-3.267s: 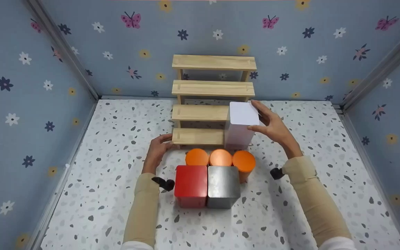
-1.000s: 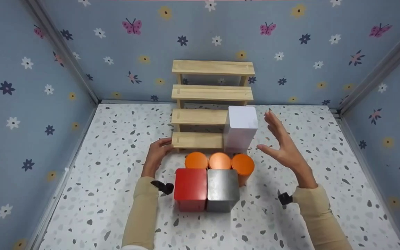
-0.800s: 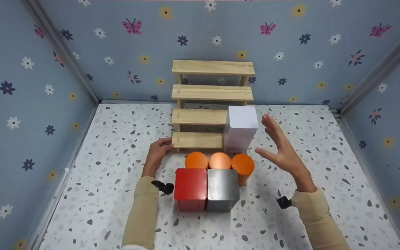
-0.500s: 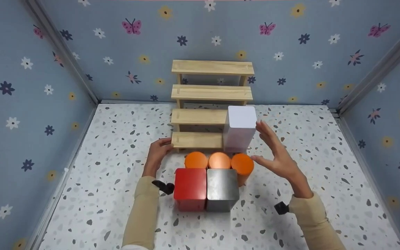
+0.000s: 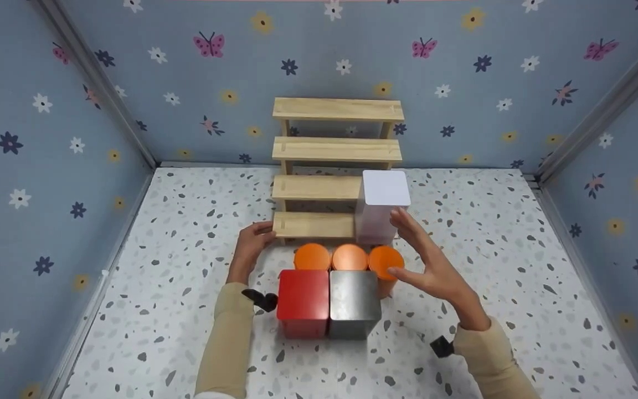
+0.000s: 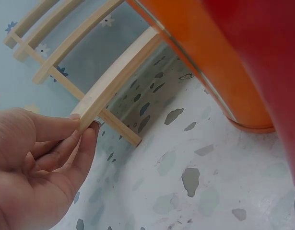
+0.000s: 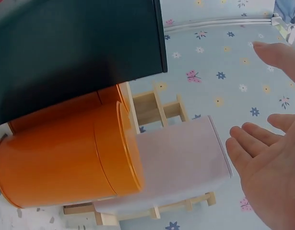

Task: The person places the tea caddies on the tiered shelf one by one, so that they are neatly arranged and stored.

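A wooden stepped rack (image 5: 313, 224) stands against the back wall. My left hand (image 5: 250, 246) pinches the left end of its lowest board between thumb and fingers, as the left wrist view shows close up. On the board's right end a tall white canister (image 5: 385, 187) stands upright. My right hand (image 5: 435, 271) is empty, thumb and fingers spread apart. In the head view its thumb overlaps the lid of the right-hand orange canister (image 5: 382, 256), and its fingertips overlap the white canister. In the right wrist view, a gap separates the hand (image 7: 272, 167) from the orange canister (image 7: 61, 163).
Two more orange canisters, a left one (image 5: 312, 257) and a middle one (image 5: 350, 257), complete a row before the rack. A red box-shaped canister (image 5: 303, 296) and a grey one (image 5: 355, 296) stand side by side nearer me. Flower-patterned walls (image 5: 208, 83) enclose the speckled tabletop (image 5: 169, 266).
My right hand has let go of the white canister, drawn back right, then come left and nearer me toward the right-hand orange canister. The left hand keeps its hold on the rack.
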`<state>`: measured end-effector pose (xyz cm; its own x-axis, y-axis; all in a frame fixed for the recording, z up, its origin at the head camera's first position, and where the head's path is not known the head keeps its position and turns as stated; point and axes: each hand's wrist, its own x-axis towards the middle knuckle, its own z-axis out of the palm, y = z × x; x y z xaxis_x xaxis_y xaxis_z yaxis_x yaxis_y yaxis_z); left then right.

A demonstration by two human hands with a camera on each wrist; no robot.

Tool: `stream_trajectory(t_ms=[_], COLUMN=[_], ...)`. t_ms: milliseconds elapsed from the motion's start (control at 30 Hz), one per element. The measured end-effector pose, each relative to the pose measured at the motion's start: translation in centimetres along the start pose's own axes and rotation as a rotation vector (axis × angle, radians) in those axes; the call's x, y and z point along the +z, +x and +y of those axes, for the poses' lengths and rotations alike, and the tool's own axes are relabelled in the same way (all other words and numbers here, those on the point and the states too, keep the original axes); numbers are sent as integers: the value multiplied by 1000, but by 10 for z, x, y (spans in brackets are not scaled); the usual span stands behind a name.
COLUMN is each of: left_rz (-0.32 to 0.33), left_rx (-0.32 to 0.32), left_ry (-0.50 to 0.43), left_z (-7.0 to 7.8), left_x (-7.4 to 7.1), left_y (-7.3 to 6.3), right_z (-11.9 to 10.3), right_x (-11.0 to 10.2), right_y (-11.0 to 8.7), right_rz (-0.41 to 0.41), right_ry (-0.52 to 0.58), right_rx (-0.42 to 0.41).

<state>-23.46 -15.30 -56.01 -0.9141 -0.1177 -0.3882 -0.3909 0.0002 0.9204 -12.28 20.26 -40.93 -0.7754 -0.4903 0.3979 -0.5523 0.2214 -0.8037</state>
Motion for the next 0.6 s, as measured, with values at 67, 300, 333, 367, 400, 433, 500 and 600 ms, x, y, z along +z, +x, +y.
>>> stream_trajectory(t_ms=[67, 300, 333, 367, 400, 433, 500, 600], left_rz=[1, -3, -8, -11, -15, -18, -26, -25], left_rx=[1, 20, 22, 24, 22, 19, 13, 24], left_ry=[11, 14, 6, 3, 2, -5, -10, -9], left_z=[0, -2, -2, -2, -2, -2, 2, 2], left_x=[-1, -1, -1, -1, -2, -2, -2, -1], left_y=[1, 2, 1, 1, 0, 0, -4, -5], right_z=[-1, -4, -4, -5, -5, -4, -5, -6], right_x=[3, 12, 13, 14, 15, 16, 19, 23], right_y=[-1, -7, -8, -9, -10, -11, -12, -14], right_rz=[-10, -49, -58, -67, -76, -84, -102, -125], right_ry=[3, 16, 22, 25, 27, 25, 18, 9], right_rx=[-10, 11, 14, 19, 22, 26, 33, 54])
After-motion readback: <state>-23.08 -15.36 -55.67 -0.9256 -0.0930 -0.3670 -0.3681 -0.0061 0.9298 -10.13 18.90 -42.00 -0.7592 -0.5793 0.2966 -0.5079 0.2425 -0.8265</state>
